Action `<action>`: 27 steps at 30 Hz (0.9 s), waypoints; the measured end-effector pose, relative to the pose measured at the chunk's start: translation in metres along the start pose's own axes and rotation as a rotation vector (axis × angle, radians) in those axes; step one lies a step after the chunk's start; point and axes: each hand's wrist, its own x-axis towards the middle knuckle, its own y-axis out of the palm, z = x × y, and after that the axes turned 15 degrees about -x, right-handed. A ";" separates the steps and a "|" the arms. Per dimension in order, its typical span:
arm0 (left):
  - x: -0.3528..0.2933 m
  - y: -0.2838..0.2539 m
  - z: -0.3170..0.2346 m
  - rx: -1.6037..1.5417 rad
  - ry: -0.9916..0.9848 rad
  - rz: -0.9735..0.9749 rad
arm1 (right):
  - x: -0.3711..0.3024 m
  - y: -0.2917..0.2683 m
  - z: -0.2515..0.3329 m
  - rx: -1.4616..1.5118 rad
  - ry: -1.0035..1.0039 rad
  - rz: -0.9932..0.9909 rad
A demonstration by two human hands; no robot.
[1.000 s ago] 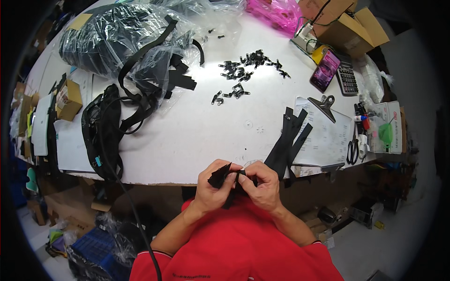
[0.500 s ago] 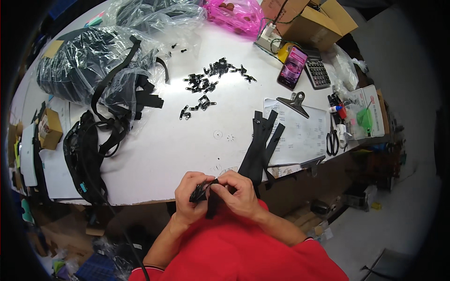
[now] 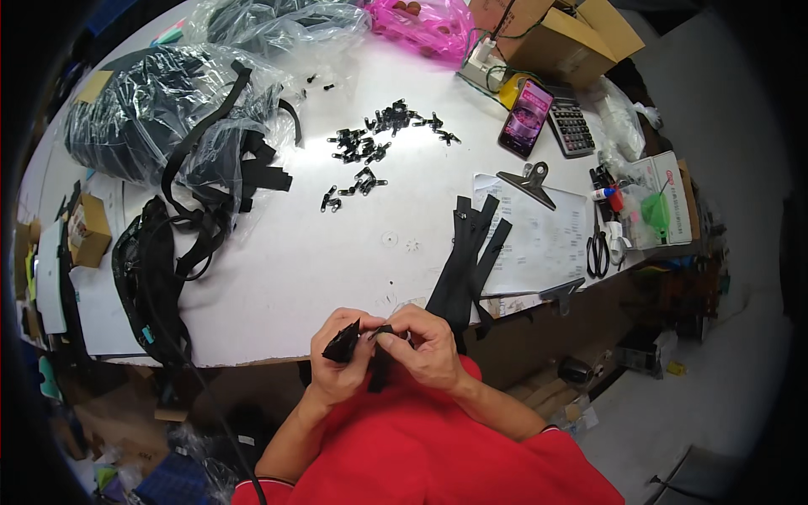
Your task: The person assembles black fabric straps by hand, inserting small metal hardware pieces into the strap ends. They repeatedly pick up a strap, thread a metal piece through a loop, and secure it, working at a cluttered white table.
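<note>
My left hand is closed round black zipper tape, whose folded end sticks up beside the thumb. Touching it at the table's front edge, my right hand pinches the tape's other end between thumb and fingers. Whether a slider sits in that pinch is too small to tell. A length of the tape hangs below the hands against the red shirt. Further up the table lie several loose black zipper sliders in scattered clusters. Just right of my hands, black zippers lie in a bundle, partly over a paper sheet.
A clipboard with paper, scissors, phone and calculator are on the right. Cardboard box and pink bag stand at the back. Plastic-wrapped black rolls and black straps fill the left.
The folded tape in my left hand has tipped outward and shows more broadly. My fingers have shifted slightly at the pinched end. The things on the table stay as they were.
</note>
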 end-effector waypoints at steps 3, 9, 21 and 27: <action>0.000 0.005 -0.002 -0.050 -0.045 -0.029 | -0.002 0.005 -0.005 0.039 0.005 -0.031; -0.002 0.000 -0.007 0.094 0.043 -0.035 | -0.001 0.000 0.008 0.002 0.069 0.072; -0.006 0.001 0.001 0.252 0.333 -0.058 | 0.003 -0.002 -0.009 -0.113 -0.196 0.024; -0.002 -0.005 -0.004 0.134 0.136 -0.016 | 0.000 -0.002 -0.004 -0.028 -0.049 0.128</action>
